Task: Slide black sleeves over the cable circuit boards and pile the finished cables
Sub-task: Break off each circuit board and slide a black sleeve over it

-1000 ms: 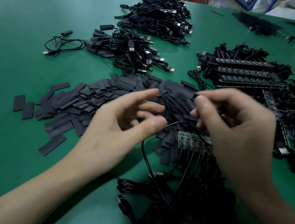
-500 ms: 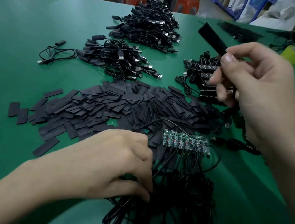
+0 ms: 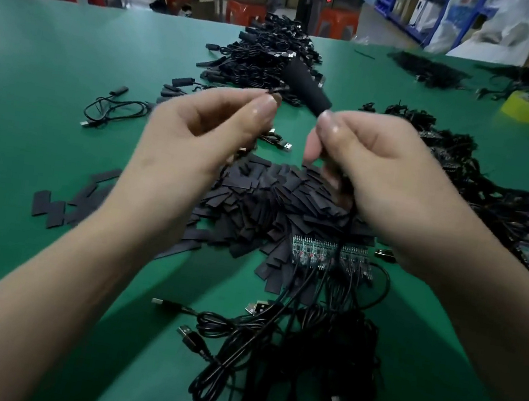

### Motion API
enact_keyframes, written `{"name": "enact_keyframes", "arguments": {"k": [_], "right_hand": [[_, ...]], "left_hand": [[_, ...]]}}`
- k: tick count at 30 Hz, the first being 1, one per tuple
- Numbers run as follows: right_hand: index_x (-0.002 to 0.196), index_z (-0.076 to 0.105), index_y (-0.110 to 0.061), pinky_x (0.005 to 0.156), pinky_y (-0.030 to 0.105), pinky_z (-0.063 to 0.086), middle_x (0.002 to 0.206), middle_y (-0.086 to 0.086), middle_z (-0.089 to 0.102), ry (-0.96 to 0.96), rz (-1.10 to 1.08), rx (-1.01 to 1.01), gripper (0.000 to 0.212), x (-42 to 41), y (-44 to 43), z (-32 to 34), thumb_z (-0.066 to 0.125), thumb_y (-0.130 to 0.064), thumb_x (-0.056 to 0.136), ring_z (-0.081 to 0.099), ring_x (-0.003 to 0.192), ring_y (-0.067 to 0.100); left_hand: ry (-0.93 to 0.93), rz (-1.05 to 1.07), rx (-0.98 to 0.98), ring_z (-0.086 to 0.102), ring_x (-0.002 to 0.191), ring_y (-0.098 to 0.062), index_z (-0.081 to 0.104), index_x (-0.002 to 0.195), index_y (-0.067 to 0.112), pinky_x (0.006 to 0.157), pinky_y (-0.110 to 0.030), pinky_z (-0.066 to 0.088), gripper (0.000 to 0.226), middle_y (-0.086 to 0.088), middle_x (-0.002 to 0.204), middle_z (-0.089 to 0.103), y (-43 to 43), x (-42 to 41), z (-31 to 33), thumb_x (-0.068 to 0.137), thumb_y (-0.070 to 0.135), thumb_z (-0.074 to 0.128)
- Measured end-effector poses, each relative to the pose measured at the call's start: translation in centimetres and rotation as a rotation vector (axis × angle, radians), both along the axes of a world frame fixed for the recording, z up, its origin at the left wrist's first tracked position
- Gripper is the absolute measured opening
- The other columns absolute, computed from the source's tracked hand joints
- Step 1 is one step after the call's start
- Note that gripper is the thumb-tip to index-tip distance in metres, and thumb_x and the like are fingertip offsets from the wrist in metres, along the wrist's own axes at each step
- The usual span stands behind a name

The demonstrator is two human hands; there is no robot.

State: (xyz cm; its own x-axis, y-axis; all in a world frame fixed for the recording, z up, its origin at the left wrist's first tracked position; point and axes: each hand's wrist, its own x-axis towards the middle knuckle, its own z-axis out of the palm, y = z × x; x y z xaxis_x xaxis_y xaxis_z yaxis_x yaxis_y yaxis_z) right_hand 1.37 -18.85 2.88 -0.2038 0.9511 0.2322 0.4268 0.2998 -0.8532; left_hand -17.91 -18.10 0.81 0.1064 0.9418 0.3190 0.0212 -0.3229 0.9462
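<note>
Both hands are raised above the green table. My right hand pinches a black sleeve that sticks up and away from its fingertips. My left hand pinches a thin black cable between thumb and forefinger, just left of the sleeve. Below the hands lies a heap of loose flat black sleeves. A strip of joined green circuit boards with cables attached lies at its near edge. Their tangled cables spread toward me.
Two piles of sleeved cables lie behind the hands, one far and one partly hidden by my left hand. A single cable lies at the left. More board strips with cables fill the right side. A yellow tape roll sits far right.
My left hand has risen from the cable tangle on the table and now pinches a cable beside the sleeve. My right hand has come in toward the middle with the sleeve.
</note>
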Motion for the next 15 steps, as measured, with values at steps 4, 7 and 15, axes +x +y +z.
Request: {"name": "enact_keyframes", "arguments": {"k": [4,7,15], "right_hand": [[0.078,0.063,-0.014,0.053,0.023,0.045,0.062,-0.001,0.048,0.285,0.026,-0.004,0.039,-2.1,1.1,0.9,0.042,-0.023,0.110,0.048,0.056,0.012],[0.080,0.068,-0.018,0.069,0.033,0.051,0.071,-0.004,0.057,0.174,-0.054,0.156,0.039,-3.8,2.0,0.7,0.044,-0.026,0.109,0.057,0.068,0.011],[0.088,0.077,-0.031,0.095,0.032,0.046,0.107,-0.011,0.065,0.168,-0.155,0.173,0.035,-4.5,2.3,-0.8,0.049,-0.039,0.106,0.060,0.108,0.004]], "left_hand": [[0.326,-0.106,0.030,0.056,0.124,0.005,0.044,0.150,0.033,0.110,-0.029,0.044,0.082,0.018,0.139,0.060,0.1,0.8,-1.4,0.077,0.059,0.072],[0.162,-0.166,0.015,0.062,0.121,-0.001,0.052,0.143,0.021,0.106,-0.027,0.046,0.073,0.010,0.130,0.068,0.4,1.4,-1.9,0.078,0.045,0.074],[0.018,-0.255,0.003,0.065,0.104,-0.005,0.065,0.129,0.010,0.094,-0.020,0.051,0.035,-0.001,0.116,0.074,1.8,0.8,-3.1,0.095,0.016,0.063]]}}
